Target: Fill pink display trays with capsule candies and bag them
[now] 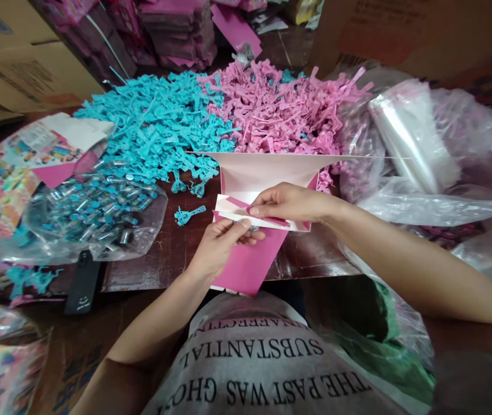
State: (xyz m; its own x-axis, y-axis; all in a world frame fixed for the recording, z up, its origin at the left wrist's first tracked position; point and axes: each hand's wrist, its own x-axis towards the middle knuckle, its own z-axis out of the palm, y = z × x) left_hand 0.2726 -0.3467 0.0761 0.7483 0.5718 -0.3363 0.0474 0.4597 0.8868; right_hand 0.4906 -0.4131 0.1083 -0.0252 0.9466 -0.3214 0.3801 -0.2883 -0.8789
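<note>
A pink card (256, 259) with a white folded edge is held between my two hands, just above the table's front. My left hand (224, 242) pinches its edge from the lower left, with the thumb on top. On the upper side, the fingers of my right hand (280, 203) press together on the pink and white fold. A small shiny thing shows by my left fingers, too little to name. Right behind the card stands an open cardboard box (263, 173), pale inside with pink side edges. One loose turquoise plastic piece (190, 214) lies left of my hands.
Heaps of turquoise plastic pieces (154, 121) and pink plastic pieces (275, 109) cover the back. Left lie a bag of small clear tubes (98, 207) and a black phone (83, 282). Clear plastic bags (414, 132) crowd the right. Cardboard cartons (25, 63) stand behind.
</note>
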